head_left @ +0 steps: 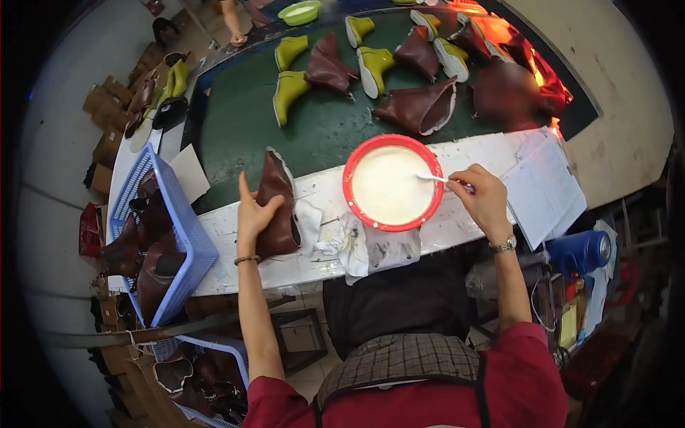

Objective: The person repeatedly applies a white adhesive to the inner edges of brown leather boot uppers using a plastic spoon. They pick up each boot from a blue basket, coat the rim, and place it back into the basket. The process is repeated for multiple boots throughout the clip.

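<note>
Left of the red bowl of white glue point(392, 182), the left hand point(251, 217) grips a brown boot upper point(277, 207) upright on the white bench. The right hand point(485, 196) pinches a brush point(437, 177) dipped in it. Overloaded bristles could drip glue onto the leather's outer face.

I had a single view to work from, the left head camera, which sat high on the wearer and looked steeply down over the white bench edge point(464, 153) and the green belt point(321, 121) beyond it. It faced forward across the bench, close enough that both forearms entered from the lower edge. The fisheye bent straight lines near the rim (the bench curved noticeably) and left dark corners. No second view was supplied, so I could compare no overlap.
</note>
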{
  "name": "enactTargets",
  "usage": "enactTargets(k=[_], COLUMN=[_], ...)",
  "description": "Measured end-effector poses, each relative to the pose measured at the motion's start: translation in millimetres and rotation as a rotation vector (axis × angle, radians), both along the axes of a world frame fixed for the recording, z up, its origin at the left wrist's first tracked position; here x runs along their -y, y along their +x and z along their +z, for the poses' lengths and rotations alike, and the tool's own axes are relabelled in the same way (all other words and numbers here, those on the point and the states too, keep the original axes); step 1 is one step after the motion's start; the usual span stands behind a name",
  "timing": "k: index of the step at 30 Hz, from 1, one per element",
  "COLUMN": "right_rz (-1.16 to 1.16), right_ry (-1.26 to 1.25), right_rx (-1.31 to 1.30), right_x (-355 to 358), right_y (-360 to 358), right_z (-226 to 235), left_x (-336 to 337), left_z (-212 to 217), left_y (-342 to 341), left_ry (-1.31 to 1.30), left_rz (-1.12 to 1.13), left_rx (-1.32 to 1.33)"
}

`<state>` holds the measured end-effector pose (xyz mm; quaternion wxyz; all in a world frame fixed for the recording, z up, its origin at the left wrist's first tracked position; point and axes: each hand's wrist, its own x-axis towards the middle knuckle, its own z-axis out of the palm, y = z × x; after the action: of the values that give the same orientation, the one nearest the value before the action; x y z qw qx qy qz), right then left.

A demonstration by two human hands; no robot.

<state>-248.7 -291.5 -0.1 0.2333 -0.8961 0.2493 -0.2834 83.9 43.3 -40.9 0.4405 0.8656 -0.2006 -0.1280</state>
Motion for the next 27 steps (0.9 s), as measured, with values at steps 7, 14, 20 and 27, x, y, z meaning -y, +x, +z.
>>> enactTargets(k=[7,14,20,27], right_rz=[0.033,0.079,0.088,0.603], right_ry=[-0.099,0.114,0.154,0.116], right_rx=[-0.107,0.028,-0.017,0.308], right_x=[-6.1,-19.8,-1.0,-25.3], right_y=[-6.5,-7.3,-19.2,43.4], right_z=[6.3,18.5,1.0,52.2], left_x=[13.7,12.3,-1.5,12.6], left_z=[15.7,31.3,101.7,128.7], left_y=[-28.9,-14.5,-63.9,-103.6], left_ry=[0.09,0.105,-0.163,0.013], left_rz=[-0.098,0.092,-0.143,-0.546], left_rx=[0.287,0.276,-0.178,-0.598])
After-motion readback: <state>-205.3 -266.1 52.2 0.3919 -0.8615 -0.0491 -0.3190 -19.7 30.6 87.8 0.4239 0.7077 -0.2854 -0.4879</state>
